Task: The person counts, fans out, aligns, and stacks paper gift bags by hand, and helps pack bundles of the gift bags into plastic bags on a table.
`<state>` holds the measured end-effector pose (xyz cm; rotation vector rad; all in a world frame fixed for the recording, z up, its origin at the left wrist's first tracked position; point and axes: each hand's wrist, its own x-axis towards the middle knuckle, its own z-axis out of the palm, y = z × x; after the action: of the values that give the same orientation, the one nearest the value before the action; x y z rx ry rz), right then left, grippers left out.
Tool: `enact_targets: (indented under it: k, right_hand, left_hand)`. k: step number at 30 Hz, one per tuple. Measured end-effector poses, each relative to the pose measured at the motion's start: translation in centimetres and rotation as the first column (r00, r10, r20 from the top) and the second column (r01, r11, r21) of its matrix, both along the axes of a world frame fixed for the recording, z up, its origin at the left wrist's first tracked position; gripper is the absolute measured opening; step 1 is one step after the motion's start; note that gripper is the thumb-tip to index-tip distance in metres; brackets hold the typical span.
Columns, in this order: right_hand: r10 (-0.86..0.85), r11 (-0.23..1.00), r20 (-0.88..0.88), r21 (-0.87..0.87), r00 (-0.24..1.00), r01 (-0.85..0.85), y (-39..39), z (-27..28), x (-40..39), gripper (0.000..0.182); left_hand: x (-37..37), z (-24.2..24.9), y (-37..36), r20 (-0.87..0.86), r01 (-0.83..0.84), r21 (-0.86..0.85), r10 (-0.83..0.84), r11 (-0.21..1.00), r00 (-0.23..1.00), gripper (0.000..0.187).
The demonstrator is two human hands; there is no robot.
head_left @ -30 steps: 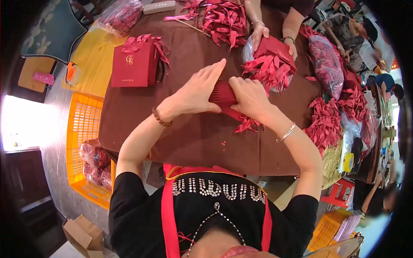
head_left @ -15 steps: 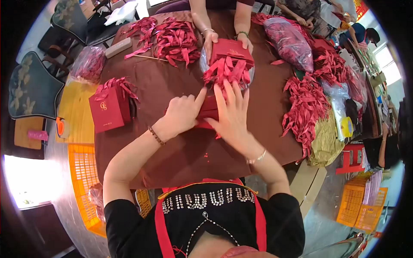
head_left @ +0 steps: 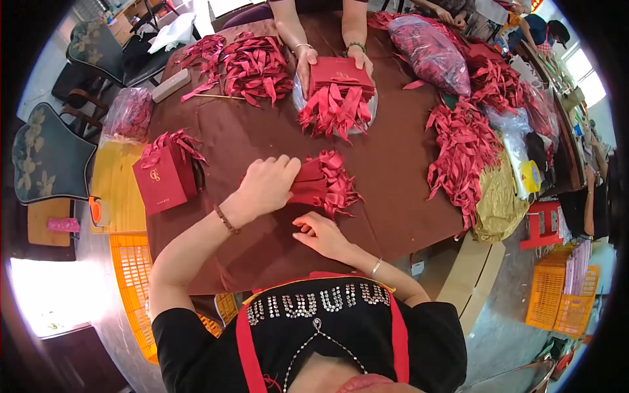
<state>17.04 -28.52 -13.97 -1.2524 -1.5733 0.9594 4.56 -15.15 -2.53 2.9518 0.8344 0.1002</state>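
My left hand [head_left: 268,187] is closed on the left end of a stack of red gift bags [head_left: 308,190], in the middle of the table. Red ribbon handles [head_left: 335,180] bunch at the stack's right end. Just below the stack, my right hand [head_left: 322,236] is loosely curled, a gap between thumb and fingers and nothing visible in it. Across the table, another person's hands [head_left: 305,69] hold a second stack of red bags [head_left: 341,72], its ribbons hanging towards me. Clear plastic shows beneath that stack.
Upright red bags [head_left: 160,180] stand at the table's left edge. Ribbon piles [head_left: 259,65] lie at the back left, with more ribbons [head_left: 462,157] on the right. A plastic-wrapped bundle [head_left: 429,56] lies at the back right. Orange crates [head_left: 134,288] sit on the floor.
My right hand has come off the stack and drawn back towards me. My left hand has shifted to the stack's left end. The other person's stack is now farther from my hands.
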Motion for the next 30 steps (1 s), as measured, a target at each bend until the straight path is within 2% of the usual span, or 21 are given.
enact_targets:
  k: [3,5,6,7,8,10,11,12,14,15,16,17,18,19,21,22,23,24,26,28,30]
  right_hand:
    - [0.001,0.997,0.039,-0.08,0.999,0.002,0.0,0.4,-0.3,0.022]
    - [0.161,0.972,0.134,0.152,0.978,-0.181,-0.5,3.3,-0.2,0.025]
    - [0.169,0.97,0.138,0.154,0.976,-0.189,-0.3,5.3,-0.1,0.025]
    - [-0.014,0.871,0.258,0.478,0.966,-0.115,0.3,8.2,0.1,0.027]
    - [-0.223,0.658,0.3,0.748,0.927,-0.084,0.7,10.4,0.3,0.03]
    - [-0.411,0.598,0.277,0.801,0.868,0.027,1.3,12.6,1.5,0.036]
    - [-0.38,0.591,0.186,0.802,0.906,0.083,1.4,11.9,2.0,0.036]
    - [-0.302,0.676,0.125,0.727,0.945,0.12,0.8,11.1,2.0,0.031]
    - [-0.123,0.882,0.016,0.461,0.992,0.101,0.5,9.0,1.3,0.019]
    - [-0.173,0.939,-0.113,0.281,0.978,0.199,1.0,8.5,1.2,0.018]
    - [-0.275,0.9,-0.404,0.21,0.872,0.381,3.0,6.9,1.4,0.023]
    - [-0.361,0.899,-0.687,-0.076,0.631,0.432,4.4,8.8,2.1,0.026]
    - [-0.461,0.798,-0.682,-0.039,0.567,0.602,6.8,10.5,3.3,0.027]
    - [-0.503,0.747,-0.708,-0.067,0.496,0.661,8.9,11.8,5.3,0.033]
    - [-0.402,0.852,-0.789,-0.138,0.465,0.504,12.1,15.4,9.3,0.049]
    - [-0.209,0.941,-0.822,-0.021,0.53,0.338,13.3,16.8,11.2,0.055]
    - [-0.257,0.943,-0.77,-0.065,0.585,0.328,14.7,18.7,12.4,0.06]
    - [-0.324,0.929,-0.701,-0.109,0.636,0.353,16.3,19.6,14.0,0.065]
    - [-0.295,0.948,-0.704,-0.129,0.646,0.292,19.8,19.8,17.1,0.069]
    - [-0.329,0.943,-0.639,-0.183,0.695,0.278,23.4,18.0,19.4,0.07]
    - [-0.294,0.952,-0.567,-0.246,0.769,0.182,25.7,15.4,21.6,0.073]
  left_hand:
    - [-0.5,-1.9,0.1,0.035,0.061,0.041,-0.063,0.997,0.997,0.038]
    - [-0.4,-1.0,0.3,0.055,0.129,0.014,-0.13,0.992,0.99,0.029]
    - [-0.2,-0.5,0.9,0.058,0.121,0.018,-0.122,0.992,0.991,0.029]
    - [-0.1,-0.3,1.5,0.029,0.137,-0.018,-0.137,0.99,0.99,0.03]
    - [0.0,-0.1,2.0,0.0,0.153,-0.058,-0.153,0.987,0.988,0.032]
    - [-0.5,1.6,2.9,0.038,-0.004,-0.213,0.013,0.977,0.999,0.037]
    - [-1.2,2.5,3.4,0.146,-0.02,-0.298,0.066,0.954,0.987,0.039]
    - [-1.5,3.4,4.1,0.148,-0.02,-0.28,0.064,0.96,0.987,0.039]
    - [-1.6,5.7,4.9,0.515,0.132,-0.608,0.262,0.782,0.816,0.043]
    - [-1.1,7.4,5.1,0.507,0.171,-0.727,0.353,0.665,0.786,0.046]
    - [0.0,9.6,5.1,0.483,0.217,-0.821,0.44,0.528,0.757,0.049]
    - [0.9,10.4,6.1,0.489,0.223,-0.825,0.46,0.518,0.741,0.042]
    - [2.0,11.3,7.0,0.528,0.248,-0.808,0.468,0.534,0.709,0.039]
    - [3.2,12.0,7.9,0.535,0.287,-0.825,0.508,0.487,0.675,0.038]
    - [6.0,12.8,10.4,0.545,0.328,-0.831,0.542,0.448,0.64,0.037]
    - [7.6,12.6,12.2,0.494,0.388,-0.868,0.614,0.31,0.615,0.036]
    - [9.1,12.1,13.7,0.431,0.448,-0.878,0.679,0.166,0.594,0.036]
    - [10.5,11.7,14.8,0.433,0.447,-0.878,0.677,0.168,0.595,0.036]
    - [13.0,10.3,17.0,0.343,0.522,-0.851,0.813,0.056,0.471,0.032]
    - [15.2,6.9,20.4,0.377,0.56,-0.827,0.799,0.061,0.469,0.033]
    - [16.5,3.7,22.8,0.244,0.576,-0.812,0.844,-0.091,0.477,0.033]
